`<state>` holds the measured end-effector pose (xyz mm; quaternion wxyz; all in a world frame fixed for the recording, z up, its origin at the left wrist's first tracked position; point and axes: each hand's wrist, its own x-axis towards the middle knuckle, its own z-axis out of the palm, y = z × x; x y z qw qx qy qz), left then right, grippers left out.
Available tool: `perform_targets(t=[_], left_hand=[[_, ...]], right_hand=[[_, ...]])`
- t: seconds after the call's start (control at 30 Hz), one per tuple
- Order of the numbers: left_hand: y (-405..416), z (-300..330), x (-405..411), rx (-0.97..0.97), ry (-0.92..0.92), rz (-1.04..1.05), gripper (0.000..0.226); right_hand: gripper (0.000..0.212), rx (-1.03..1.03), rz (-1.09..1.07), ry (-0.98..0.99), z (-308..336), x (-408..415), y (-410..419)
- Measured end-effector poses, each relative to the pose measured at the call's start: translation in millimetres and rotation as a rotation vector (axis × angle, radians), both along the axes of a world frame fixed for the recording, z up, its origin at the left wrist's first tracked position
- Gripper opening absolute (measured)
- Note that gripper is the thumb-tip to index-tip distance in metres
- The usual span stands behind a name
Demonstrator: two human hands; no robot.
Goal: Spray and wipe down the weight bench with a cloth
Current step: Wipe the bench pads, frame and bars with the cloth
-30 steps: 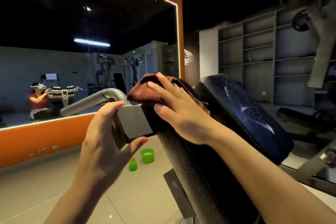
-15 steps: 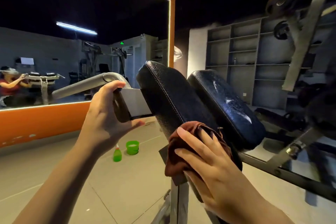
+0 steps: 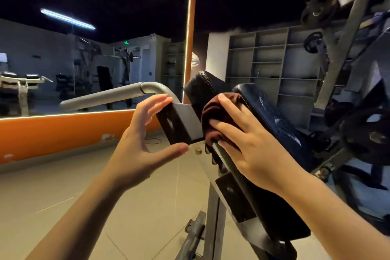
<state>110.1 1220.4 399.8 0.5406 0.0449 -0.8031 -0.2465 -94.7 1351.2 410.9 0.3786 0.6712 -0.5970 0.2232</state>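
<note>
The soft, limp dark-red cloth (image 3: 219, 116) lay bunched under my right hand (image 3: 251, 143), fingers flat, pressing it against the black padded weight bench (image 3: 202, 91). My left hand (image 3: 145, 143) loosely bracketed the grey metal bracket (image 3: 190, 120) beside it, ungripped.

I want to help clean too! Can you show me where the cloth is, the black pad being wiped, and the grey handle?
cloth (image 3: 219, 116), head view, on its folded red-brown middle.
black pad (image 3: 205, 86), head view, on its upper end.
grey handle (image 3: 109, 96), head view, midway along the tube.
</note>
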Motion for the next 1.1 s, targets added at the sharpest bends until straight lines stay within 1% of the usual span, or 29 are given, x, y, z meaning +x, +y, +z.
perform_targets(t=[0.1,0.17,0.33,0.4,0.43,0.5,0.57,0.67,0.77,0.83,0.9,0.97,1.03,1.1], left_hand=[[-7,-4,-5,-0.019,0.035,-0.045,0.071],[-9,-9,-8,-0.065,0.044,-0.054,0.069],[-20,-11,-4,-0.188,0.024,-0.074,0.076],[-23,-10,-2,-0.213,0.006,-0.085,0.076],[-23,-9,-2,-0.208,-0.003,-0.094,0.076],[-24,-8,-1,-0.192,-0.015,-0.105,0.074],[-25,-10,-1,-0.203,-0.015,-0.107,0.073],[-25,-13,-3,-0.263,-0.004,-0.106,0.071],[-27,-16,-6,-0.314,-0.001,-0.082,0.071],[-30,-18,-8,-0.339,-0.009,-0.061,0.072],[-34,-19,-9,-0.366,-0.011,-0.052,0.072],[-36,-20,-11,-0.377,-0.003,-0.063,0.071],[-36,-22,-13,-0.372,0.017,-0.067,0.071],[-33,-23,-15,-0.352,0.036,-0.072,0.069]], right_hand=[[0.046,-0.019,-0.139,0.047,-44,0,38],[0.044,-0.033,-0.212,0.062,-70,4,59],[0.044,-0.093,-0.379,0.028,-116,16,94],[0.04,-0.133,-0.427,0.007,-126,23,101],[0.038,-0.163,-0.453,-0.012,-131,26,101],[0.045,-0.238,-0.502,-0.091,-140,38,94],[0.04,-0.326,-0.52,-0.17,-139,51,78],[0.039,-0.429,-0.506,-0.179,-126,61,38],[0.043,-0.464,-0.498,-0.091,-112,61,5],[0.04,-0.408,-0.554,0.049,-117,55,-1],[0.04,-0.337,-0.599,0.191,-127,48,9],[0.037,-0.293,-0.625,0.262,-141,41,29],[0.04,-0.22,-0.69,0.321,-156,37,50],[0.038,-0.21,-0.706,0.319,-167,36,63]])
